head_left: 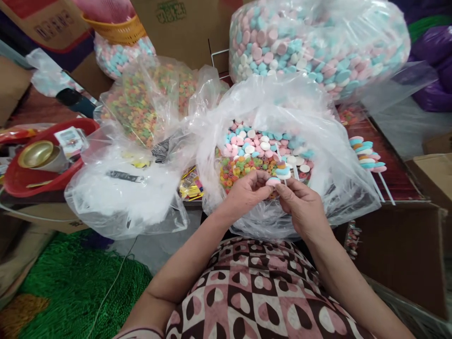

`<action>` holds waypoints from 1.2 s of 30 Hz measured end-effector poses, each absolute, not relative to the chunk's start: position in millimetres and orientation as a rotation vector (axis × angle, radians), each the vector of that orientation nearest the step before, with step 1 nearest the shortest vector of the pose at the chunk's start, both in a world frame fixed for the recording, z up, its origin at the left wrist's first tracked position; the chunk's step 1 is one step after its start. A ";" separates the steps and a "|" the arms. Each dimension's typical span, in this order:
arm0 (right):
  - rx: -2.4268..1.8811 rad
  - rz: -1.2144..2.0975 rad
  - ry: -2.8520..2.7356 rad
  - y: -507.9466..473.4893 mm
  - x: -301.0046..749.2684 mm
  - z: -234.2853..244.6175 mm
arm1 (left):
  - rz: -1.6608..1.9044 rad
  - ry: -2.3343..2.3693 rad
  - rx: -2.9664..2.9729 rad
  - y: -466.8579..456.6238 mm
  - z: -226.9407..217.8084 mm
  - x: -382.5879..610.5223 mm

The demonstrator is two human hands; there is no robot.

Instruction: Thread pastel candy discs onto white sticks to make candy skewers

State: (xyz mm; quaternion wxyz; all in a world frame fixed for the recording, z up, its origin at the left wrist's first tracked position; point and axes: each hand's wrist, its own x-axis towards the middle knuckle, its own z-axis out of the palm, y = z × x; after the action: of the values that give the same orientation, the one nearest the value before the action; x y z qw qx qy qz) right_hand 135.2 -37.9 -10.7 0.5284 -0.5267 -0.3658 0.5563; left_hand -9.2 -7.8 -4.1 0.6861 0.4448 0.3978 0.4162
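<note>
My left hand [247, 190] and my right hand [302, 202] meet over an open clear plastic bag [332, 155] of pastel candy discs [254, 141] and small multicoloured ring candies [236, 172]. Both hands are closed in a pinch. Between the fingertips sits a pink disc [272, 181] under a short stack of discs on a white stick [284, 173]. My right fingers hold the stick, my left fingers press the pink disc.
Finished candy sticks [367, 157] lie at the right on the bag. A large sealed bag of discs [318, 42] stands behind, a bag of ring candies [141, 103] at the left, a red bowl [21, 179] far left, cardboard boxes [406, 245] at the right.
</note>
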 end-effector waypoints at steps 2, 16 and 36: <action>-1.274 1.334 -0.831 -37.8 133.1 -9.9 | 0.945 0.841 0.939 -9.3 -4.6 -10.0; -1.337 1.231 -1.013 -55.1 142.9 -10.7 | 1.028 0.887 0.968 -12.7 -14.9 -3.9; -1.529 1.431 -1.239 -96.5 151.8 4.3 | 1.225 0.958 0.932 -0.4 -19.9 -18.9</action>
State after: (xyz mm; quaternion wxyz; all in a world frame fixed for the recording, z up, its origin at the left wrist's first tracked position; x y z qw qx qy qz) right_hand 151.8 -96.5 4.3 0.3468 -0.5894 -0.4777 0.5515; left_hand -18.9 -0.4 -19.9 0.6163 0.4049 0.4160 0.5322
